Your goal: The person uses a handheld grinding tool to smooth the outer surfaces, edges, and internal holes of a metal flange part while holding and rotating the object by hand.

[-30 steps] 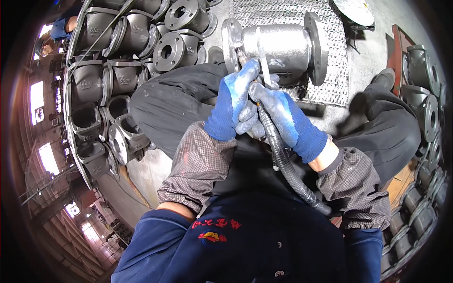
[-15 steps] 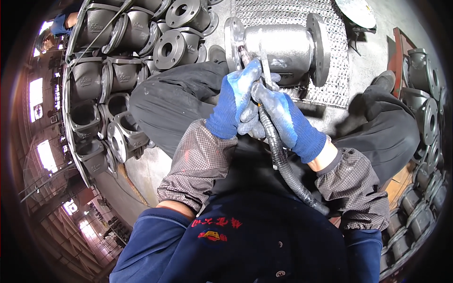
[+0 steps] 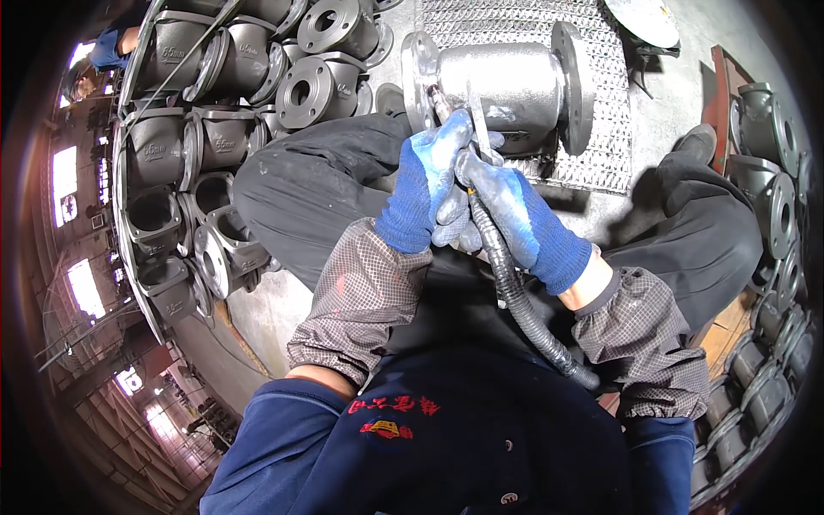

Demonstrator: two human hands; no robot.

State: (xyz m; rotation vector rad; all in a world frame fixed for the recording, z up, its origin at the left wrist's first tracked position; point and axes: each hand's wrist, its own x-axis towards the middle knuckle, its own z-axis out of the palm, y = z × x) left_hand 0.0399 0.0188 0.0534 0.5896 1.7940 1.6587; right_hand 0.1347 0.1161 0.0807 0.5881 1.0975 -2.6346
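Note:
In front of me a grey cast-metal flanged pipe body (image 3: 502,90) lies on its side, with a round flange at each end. My left hand (image 3: 433,176), in a blue coated glove, is closed around a slim hand tool whose thin tip (image 3: 441,105) reaches the inner side of the left flange. Pressed against it, my right hand (image 3: 506,210) is closed on the same tool. A flat metal bar (image 3: 478,118) sticks up between the gloves. From below the hands a black ribbed hose (image 3: 519,305) runs down towards my right forearm. The gloves hide the tool's body.
Under the pipe body lies a woven metal mesh mat (image 3: 605,150). Rows of similar castings (image 3: 159,146) stand close on the left, and more castings (image 3: 764,202) line the right side. A round pale disc (image 3: 644,21) is at the far right. My bent legs frame the work.
The pipe body and mat sit slightly further left in the picture. Both hands keep their hold on the tool, and its tip stays at the left flange.

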